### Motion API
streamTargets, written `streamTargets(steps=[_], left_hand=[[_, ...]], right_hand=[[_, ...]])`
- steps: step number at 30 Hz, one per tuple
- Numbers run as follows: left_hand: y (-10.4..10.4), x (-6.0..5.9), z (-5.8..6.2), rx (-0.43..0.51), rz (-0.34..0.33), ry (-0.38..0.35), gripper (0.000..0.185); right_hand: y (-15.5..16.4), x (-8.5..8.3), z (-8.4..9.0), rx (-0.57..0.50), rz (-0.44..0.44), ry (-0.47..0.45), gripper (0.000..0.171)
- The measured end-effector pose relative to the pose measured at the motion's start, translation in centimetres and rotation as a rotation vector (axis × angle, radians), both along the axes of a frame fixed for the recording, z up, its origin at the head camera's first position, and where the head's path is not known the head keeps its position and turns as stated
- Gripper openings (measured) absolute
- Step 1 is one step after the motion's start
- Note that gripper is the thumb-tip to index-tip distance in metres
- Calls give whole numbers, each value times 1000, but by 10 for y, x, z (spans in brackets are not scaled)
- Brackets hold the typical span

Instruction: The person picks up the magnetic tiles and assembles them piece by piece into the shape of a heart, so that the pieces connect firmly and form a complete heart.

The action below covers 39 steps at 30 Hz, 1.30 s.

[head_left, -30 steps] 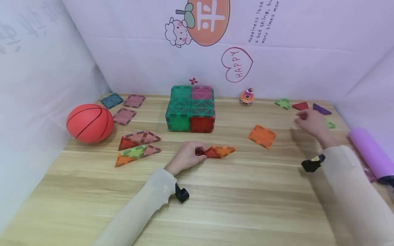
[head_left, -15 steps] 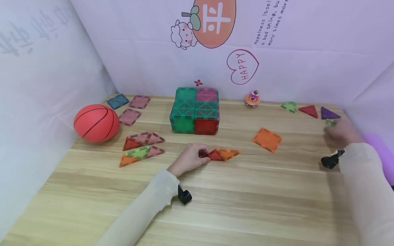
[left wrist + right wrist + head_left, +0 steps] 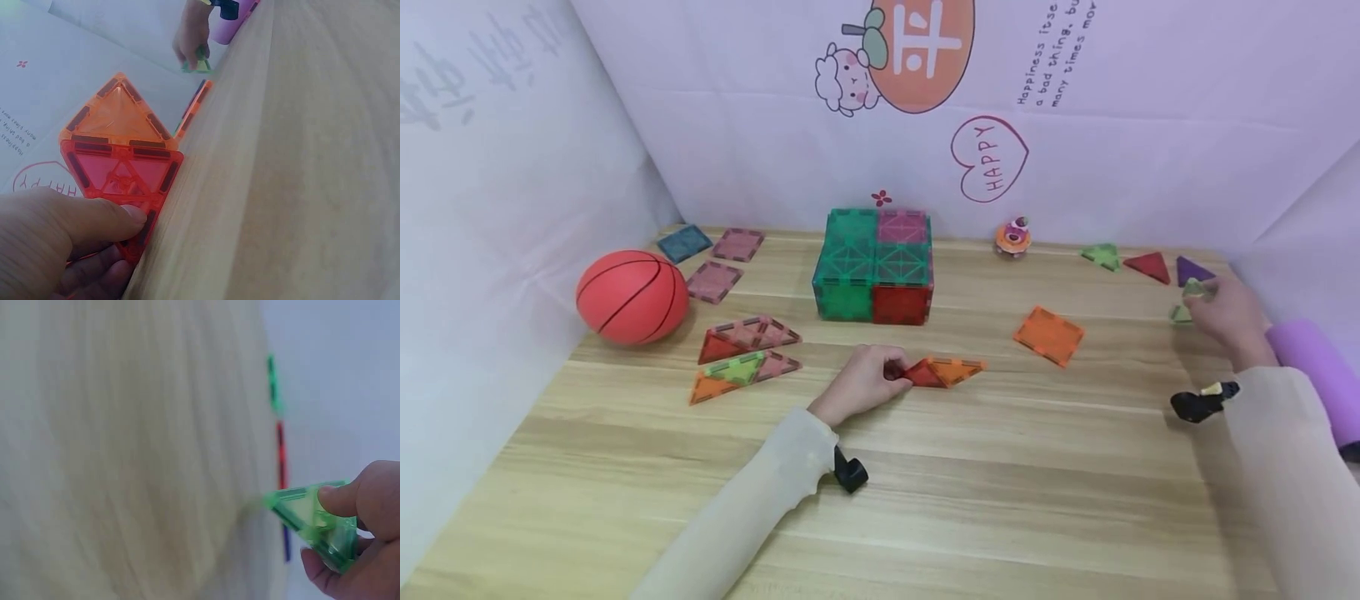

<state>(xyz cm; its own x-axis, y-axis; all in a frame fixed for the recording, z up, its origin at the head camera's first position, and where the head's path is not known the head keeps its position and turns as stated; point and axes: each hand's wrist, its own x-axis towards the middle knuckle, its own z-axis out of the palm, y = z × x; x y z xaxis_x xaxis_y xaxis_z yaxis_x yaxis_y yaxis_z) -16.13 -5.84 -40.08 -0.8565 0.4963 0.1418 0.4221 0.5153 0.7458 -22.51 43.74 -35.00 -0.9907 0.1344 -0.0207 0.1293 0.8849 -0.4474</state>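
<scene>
My left hand (image 3: 865,381) pinches a red triangular magnetic tile (image 3: 125,174) between thumb and fingers. Edge to edge with it stands an orange triangular magnetic tile (image 3: 117,115), both tilted up from the wooden table in the left wrist view. At the far right, my right hand (image 3: 1228,317) grips a green triangular magnetic tile (image 3: 315,519), lifted off the table; the fingers hide part of it. Close to that hand lie a purple triangular tile (image 3: 1192,271), a red triangular tile (image 3: 1148,267) and a light green tile (image 3: 1101,257).
A block of green, red and pink tiles (image 3: 872,265) stands at the back middle. An orange square tile (image 3: 1049,336) lies right of centre. Leftward are joined triangles (image 3: 748,335), a red basketball (image 3: 632,297) and square tiles (image 3: 715,282). A purple roller (image 3: 1311,383) lies far right.
My right hand has moved right from near the red and purple tiles, taken hold of the green triangular tile and raised it. My left hand stays at the red tile.
</scene>
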Motion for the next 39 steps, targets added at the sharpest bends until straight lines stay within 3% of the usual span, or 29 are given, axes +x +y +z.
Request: streamTargets(steps=[6,10,14,18,21,26,39], left_hand=[[0,0,0,-1,14,-9,6],[1,-1,-1,-5,16,-18,6],[1,-1,-1,-2,13,-11,6],[1,-1,-1,1,13,-7,7],[1,-1,0,-4,13,-8,7],[2,-1,2,-4,11,-7,6],[1,-1,0,17,5,-6,6]], right_hand=[[-53,25,15,-33,64,143,48],[-97,48,18,-89,186,250,29],[-142,69,14,-97,329,291,15],[-178,83,9,-105,398,230,10],[-200,89,4,-137,427,161,11],[-226,94,-10,-200,492,144,13],[-245,98,-18,-272,526,237,15]])
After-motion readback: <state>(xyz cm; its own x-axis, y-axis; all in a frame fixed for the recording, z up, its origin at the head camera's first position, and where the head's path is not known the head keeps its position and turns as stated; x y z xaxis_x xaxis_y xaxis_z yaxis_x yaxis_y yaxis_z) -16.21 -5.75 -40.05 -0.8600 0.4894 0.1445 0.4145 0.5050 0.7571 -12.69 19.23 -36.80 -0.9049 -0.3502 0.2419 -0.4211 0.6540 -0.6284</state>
